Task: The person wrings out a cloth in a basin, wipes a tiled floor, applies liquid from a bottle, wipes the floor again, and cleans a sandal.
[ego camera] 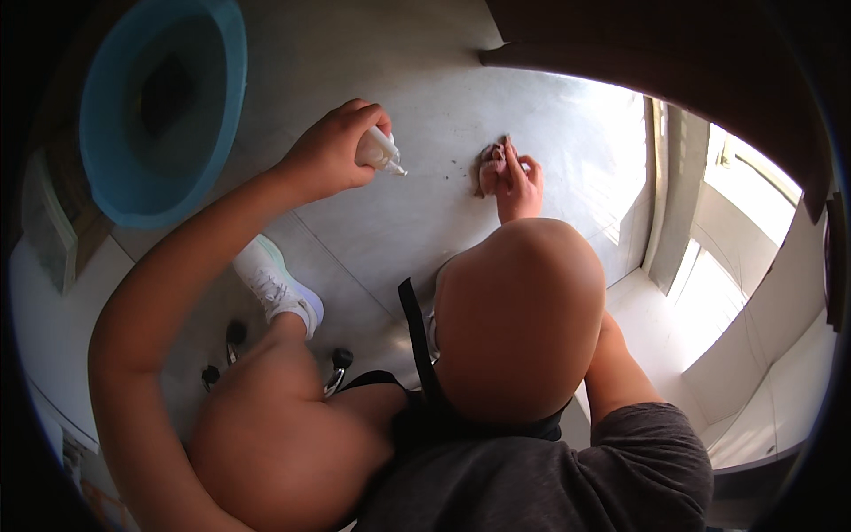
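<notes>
My left hand [342, 146] grips a small white bottle [377, 149] with a narrow nozzle, held above the grey tiled floor [372, 233]. The nozzle points right and slightly down. Over to the right, my right hand [520, 189] has its fingers on a crumpled brownish-pink cloth [490, 169] that lies against the floor. Its wrist disappears behind my raised knee [525, 292]. A few dark specks [454, 169] dot the tile just left of the cloth.
At upper left stands a light-blue plastic basin [229, 133] with a dark shape inside. Dark brown furniture [638, 46] overhangs the upper right. My white sneaker [276, 286] and black caster wheels [342, 358] are lower left. Bright light falls near the right-hand wall.
</notes>
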Tool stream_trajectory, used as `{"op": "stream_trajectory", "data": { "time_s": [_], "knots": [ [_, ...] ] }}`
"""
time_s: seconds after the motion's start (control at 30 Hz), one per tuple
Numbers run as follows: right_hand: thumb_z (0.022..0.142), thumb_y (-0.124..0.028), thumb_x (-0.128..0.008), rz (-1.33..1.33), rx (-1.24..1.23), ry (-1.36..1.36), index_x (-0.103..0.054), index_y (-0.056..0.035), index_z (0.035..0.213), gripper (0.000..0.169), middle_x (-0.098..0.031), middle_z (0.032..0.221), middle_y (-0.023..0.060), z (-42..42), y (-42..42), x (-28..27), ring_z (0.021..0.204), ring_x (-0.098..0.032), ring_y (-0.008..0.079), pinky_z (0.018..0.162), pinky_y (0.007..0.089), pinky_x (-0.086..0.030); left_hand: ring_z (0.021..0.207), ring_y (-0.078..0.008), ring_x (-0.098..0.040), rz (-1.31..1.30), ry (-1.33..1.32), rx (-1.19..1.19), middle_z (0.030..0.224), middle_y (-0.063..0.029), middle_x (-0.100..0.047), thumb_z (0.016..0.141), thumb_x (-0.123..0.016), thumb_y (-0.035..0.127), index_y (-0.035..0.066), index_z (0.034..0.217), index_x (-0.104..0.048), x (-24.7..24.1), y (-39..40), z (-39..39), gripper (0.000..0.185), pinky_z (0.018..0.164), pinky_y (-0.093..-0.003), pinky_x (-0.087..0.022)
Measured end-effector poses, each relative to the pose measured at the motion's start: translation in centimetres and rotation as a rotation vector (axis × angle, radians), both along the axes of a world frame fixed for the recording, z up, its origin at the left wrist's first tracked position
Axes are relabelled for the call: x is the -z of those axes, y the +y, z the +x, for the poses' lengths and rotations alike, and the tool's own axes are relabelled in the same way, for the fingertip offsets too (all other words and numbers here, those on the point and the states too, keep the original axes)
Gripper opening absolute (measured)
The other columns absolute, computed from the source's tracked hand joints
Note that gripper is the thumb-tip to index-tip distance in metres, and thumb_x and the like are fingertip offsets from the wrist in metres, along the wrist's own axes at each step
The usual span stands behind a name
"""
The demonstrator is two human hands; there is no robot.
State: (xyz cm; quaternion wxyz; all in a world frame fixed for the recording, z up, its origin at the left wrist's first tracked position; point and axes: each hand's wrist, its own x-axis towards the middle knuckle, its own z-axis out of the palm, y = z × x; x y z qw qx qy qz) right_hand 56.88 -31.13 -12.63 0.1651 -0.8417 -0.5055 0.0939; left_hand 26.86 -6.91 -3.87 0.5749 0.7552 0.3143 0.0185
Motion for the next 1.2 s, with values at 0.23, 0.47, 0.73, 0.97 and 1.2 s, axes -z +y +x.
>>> {"op": "stream_trajectory", "data": {
  "time_s": [0.23, 0.47, 0.73, 0.97, 1.2],
  "knots": [
    [0.081, -0.020, -0.076, 0.134, -0.260, 0.036, -0.075, -0.0256, 0.126, 0.046, -0.066, 0.107, 0.0080, -8.5, 14.9, 0.1, 0.093, -0.064, 0.0298, 0.079, 0.0418, -0.057, 0.108, -0.0286, -0.063, 0.070, 0.013, -0.376, 0.116, -0.0059, -0.062, 0.074, -0.076, 0.001, 0.010, 0.113, -0.054, -0.6, -0.5, -2.6, 0.046, 0.093, -0.0386, -0.052],
    [0.082, 0.000, -0.067, 0.192, -0.502, 0.350, -0.065, -0.0211, 0.141, 0.062, -0.058, 0.124, 0.0153, -9.0, 18.5, 0.0, 0.103, -0.066, 0.0325, 0.078, 0.0379, -0.059, 0.105, -0.0290, -0.066, 0.123, -0.042, -0.570, 0.113, -0.0094, -0.064, 0.075, -0.077, 0.007, 0.009, 0.115, -0.056, -2.6, -0.6, -5.8, 0.045, 0.091, -0.0385, -0.054],
    [0.090, -0.007, -0.071, -0.138, -0.586, 0.359, -0.064, -0.0160, 0.138, 0.050, -0.060, 0.128, 0.0118, -0.1, 4.5, -10.0, 0.113, -0.063, 0.0250, 0.086, 0.0363, -0.055, 0.107, -0.0220, -0.065, -0.030, -0.145, -0.724, 0.119, -0.0059, -0.066, 0.078, -0.079, 0.008, 0.008, 0.118, -0.057, -5.3, -1.7, -9.6, 0.045, 0.095, -0.0364, -0.053],
    [0.086, -0.008, -0.070, -0.324, -0.293, 0.256, -0.061, -0.0107, 0.130, 0.045, -0.064, 0.122, 0.0143, -3.6, 5.3, -1.7, 0.108, -0.065, 0.0305, 0.085, 0.0418, -0.056, 0.106, -0.0204, -0.065, -0.032, -0.145, -0.739, 0.118, -0.0054, -0.067, 0.078, -0.078, 0.006, 0.007, 0.116, -0.057, -6.4, -2.2, -10.1, 0.044, 0.095, -0.0355, -0.053],
    [0.081, -0.016, -0.073, -0.038, -0.444, 0.327, -0.059, -0.0110, 0.133, 0.054, -0.063, 0.122, 0.0200, -12.7, 21.4, 0.2, 0.108, -0.064, 0.0420, 0.089, 0.0497, -0.056, 0.110, -0.0171, -0.062, -0.082, -0.138, -0.823, 0.124, -0.0052, -0.063, 0.079, -0.076, 0.001, 0.008, 0.115, -0.056, -7.0, -2.0, -11.7, 0.042, 0.095, -0.0337, -0.053]
  ]
}}
